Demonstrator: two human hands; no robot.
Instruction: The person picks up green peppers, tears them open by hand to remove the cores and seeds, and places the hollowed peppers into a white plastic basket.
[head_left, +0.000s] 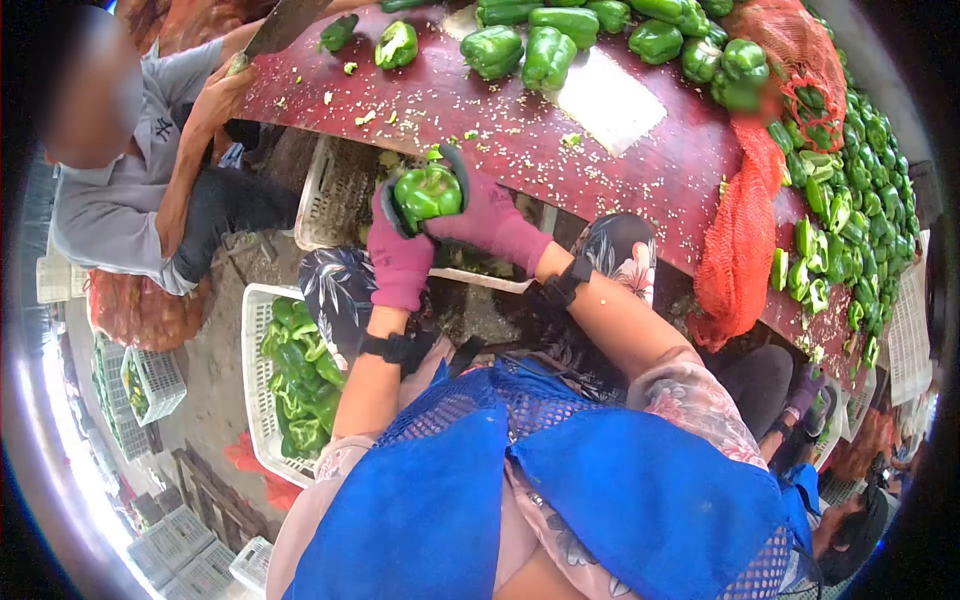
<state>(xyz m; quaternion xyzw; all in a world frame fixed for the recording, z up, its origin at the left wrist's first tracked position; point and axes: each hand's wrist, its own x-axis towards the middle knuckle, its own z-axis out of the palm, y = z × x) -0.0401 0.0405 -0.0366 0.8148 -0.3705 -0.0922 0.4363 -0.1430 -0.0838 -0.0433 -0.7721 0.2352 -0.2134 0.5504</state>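
Observation:
A whole green bell pepper (428, 195) with its stem upward is held between both hands, just off the table's near edge. My left hand (398, 255), in a pink glove with dark fingertips, wraps the pepper's left side. From the right, my right hand (488, 215), gloved the same way, closes its fingers round the other side. Whether a small tool is in either hand cannot be seen. More green peppers (550, 58) lie on the red table (450, 110) beyond, among scattered pale seeds and green scraps.
Below my hands stands a white crate (318, 200) with scraps; a white basket (258, 400) of peppers is at lower left. A red mesh bag (735, 235) hangs over the table edge, beside a large pile of cut peppers (865, 210). A co-worker (140, 190) sits at left.

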